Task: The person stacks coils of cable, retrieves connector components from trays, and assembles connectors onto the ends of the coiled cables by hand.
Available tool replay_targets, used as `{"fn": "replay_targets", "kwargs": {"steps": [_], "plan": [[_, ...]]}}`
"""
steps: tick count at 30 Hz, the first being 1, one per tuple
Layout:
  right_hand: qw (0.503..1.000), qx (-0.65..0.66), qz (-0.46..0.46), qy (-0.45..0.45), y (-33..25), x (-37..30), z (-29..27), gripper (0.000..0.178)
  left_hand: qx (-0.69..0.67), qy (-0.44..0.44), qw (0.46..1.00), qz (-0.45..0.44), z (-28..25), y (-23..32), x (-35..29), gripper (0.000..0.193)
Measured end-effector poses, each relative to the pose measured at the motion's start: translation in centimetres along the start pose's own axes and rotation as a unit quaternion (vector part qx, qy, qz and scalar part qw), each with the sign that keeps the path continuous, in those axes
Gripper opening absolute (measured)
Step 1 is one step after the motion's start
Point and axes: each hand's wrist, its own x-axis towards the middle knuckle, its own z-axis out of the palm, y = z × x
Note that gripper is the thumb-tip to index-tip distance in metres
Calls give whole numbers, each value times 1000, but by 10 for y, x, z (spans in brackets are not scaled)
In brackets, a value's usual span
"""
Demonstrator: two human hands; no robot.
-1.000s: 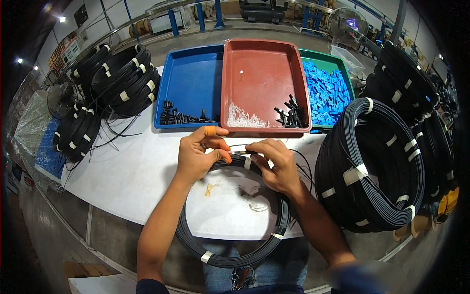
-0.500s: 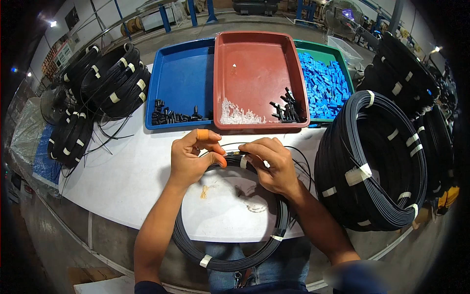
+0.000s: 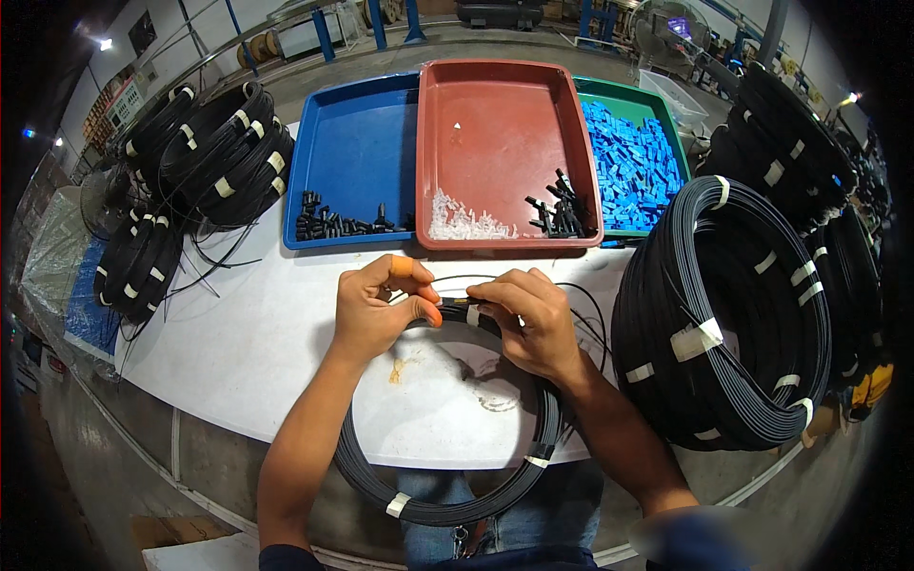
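Observation:
Above the far side of a taped black cable coil (image 3: 354, 457), my two hands meet at a slim black cable end (image 3: 461, 302). My left hand (image 3: 376, 309) wears orange coverings on its thumb and a finger, and pinches the left tip of this piece. From the other side, my right hand (image 3: 535, 319) grips it between thumb and fingertips, its remaining fingers curled. A small yellowish spot shows on the piece between the hands; the fingertips hide the rest. The coil reaches over the table's near edge toward my lap.
Behind my hands stand a blue tray (image 3: 354, 143) with black parts, a red tray (image 3: 505, 124) with clear and black pieces, and a green tray (image 3: 678, 143) of blue clips. Tall cable coils (image 3: 657, 333) stand close on my right; more coils (image 3: 224, 157) are at left.
Both hands stay in almost the same place, with only a very slight shift of the fingers at the cable end.

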Motion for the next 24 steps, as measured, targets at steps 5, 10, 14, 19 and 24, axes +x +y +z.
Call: {"fn": "replay_targets", "kwargs": {"steps": [5, 10, 14, 19, 24], "plan": [[1000, 7, 11, -26, 0, -1, -2, 35, 11, -13, 1000, -3, -3, -5, -2, 24], [998, 53, 41, -15, 2, -4, 2, 38, -4, -20, 1000, -23, -1, -5, -2, 28], [999, 18, 28, -19, 4, 0, 0, 31, -101, -81, 990, -58, -5, -3, -1, 45], [999, 16, 12, -35, 6, 1, -3, 35, -89, -124, 979, -135, -10, 3, -2, 66], [998, 37, 14, -40, 7, -4, 0, 34, -59, -112, 972, -199, -4, 11, 0, 69]]}}
